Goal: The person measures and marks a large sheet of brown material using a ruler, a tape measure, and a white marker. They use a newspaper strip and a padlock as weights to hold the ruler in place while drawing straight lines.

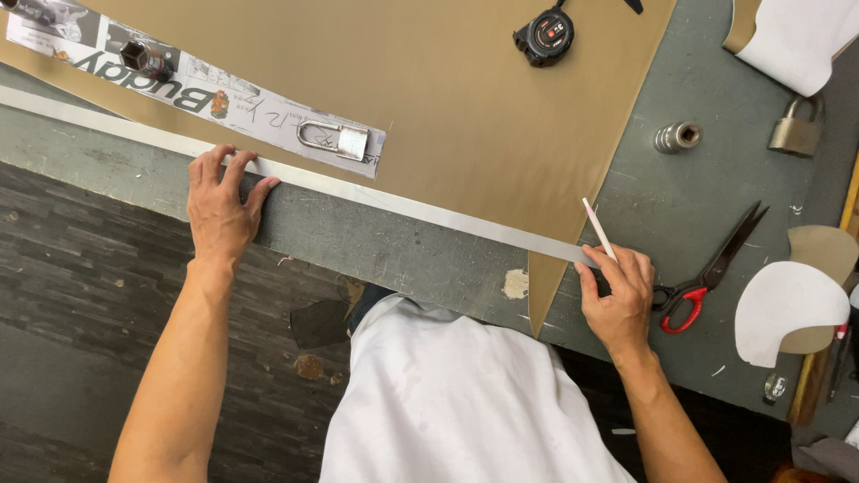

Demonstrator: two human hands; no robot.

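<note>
Across the middle of the frame, a long, thin metal ruler [376, 195] is lying diagonally along the edge of a tan sheet [465, 98]. The left hand [219, 210] is pressing it down with spread fingers; the right hand [617, 295] is pinching a white pencil [598, 228] at the ruler's right end. Red-handled scissors [711, 273] are resting right of centre on the grey table [689, 206], above dark flooring [80, 295].
</note>
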